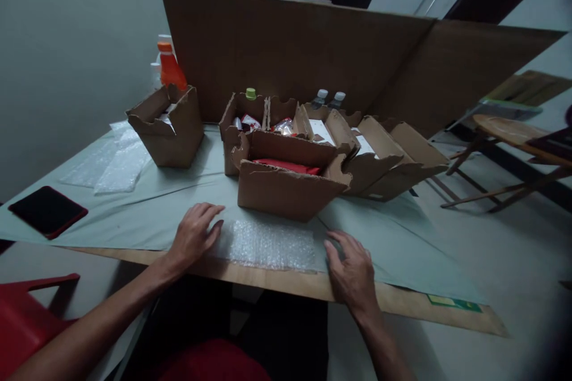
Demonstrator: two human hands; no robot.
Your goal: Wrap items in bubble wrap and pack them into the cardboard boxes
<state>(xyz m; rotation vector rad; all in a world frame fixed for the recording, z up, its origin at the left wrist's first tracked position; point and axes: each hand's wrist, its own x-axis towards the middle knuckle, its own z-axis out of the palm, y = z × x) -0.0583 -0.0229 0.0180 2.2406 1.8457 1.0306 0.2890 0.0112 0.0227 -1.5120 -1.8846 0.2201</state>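
Observation:
A flat piece of bubble wrap lies near the table's front edge, between my two hands. At its left end rests my left hand, fingers stretched and apart, with nothing in it. My right hand is by the opposite end, its fingers loosely spread and holding nothing. Just beyond the wrap stands a cut-down cardboard box, and something flat and red shows inside it.
More cardboard boxes with packets and white items stand behind. At left are another box, more bubble wrap, a phone and an orange bottle. A tall cardboard panel closes off the back.

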